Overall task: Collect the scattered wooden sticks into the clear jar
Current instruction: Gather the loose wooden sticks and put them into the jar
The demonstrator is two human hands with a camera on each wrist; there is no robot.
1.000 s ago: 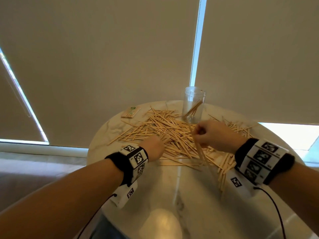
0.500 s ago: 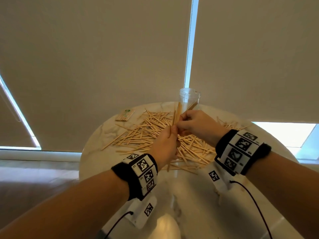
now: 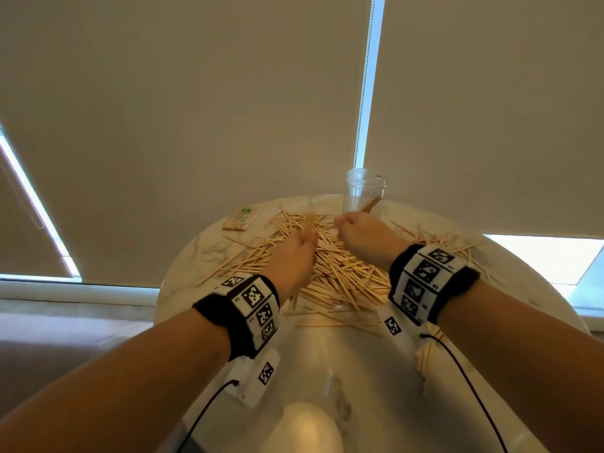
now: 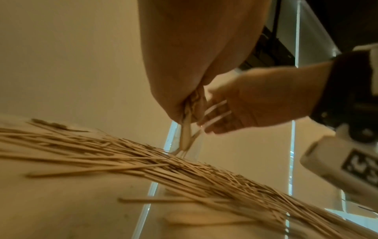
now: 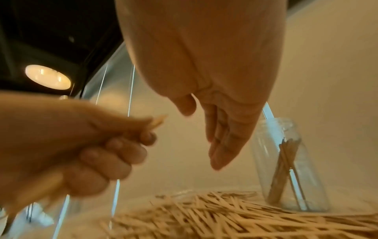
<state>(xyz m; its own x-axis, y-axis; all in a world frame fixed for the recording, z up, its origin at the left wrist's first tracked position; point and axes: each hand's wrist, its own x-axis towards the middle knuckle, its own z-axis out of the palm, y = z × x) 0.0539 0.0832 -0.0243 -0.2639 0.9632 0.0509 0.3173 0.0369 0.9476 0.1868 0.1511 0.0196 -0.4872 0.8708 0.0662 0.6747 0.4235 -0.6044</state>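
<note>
- Head view: the left hand (image 3: 292, 256) gripped a small bundle of sticks (image 3: 309, 223) upright above the scattered wooden sticks (image 3: 340, 276) on the round table (image 3: 327, 371). The right hand (image 3: 362, 237) hung beside it, just in front of the clear jar (image 3: 365, 194), which stood upright at the far edge with a few sticks inside.
- Left wrist view: the left hand (image 4: 184, 72) was clamped on the bundle (image 4: 186, 132); the right hand (image 4: 245, 103) was close beside it, fingers relaxed.
- Right wrist view: the right hand (image 5: 214, 97) was empty, fingers straight and apart from the thumb; the left hand (image 5: 71, 145) was curled round its bundle; the jar (image 5: 286, 161) stood beyond.
</note>
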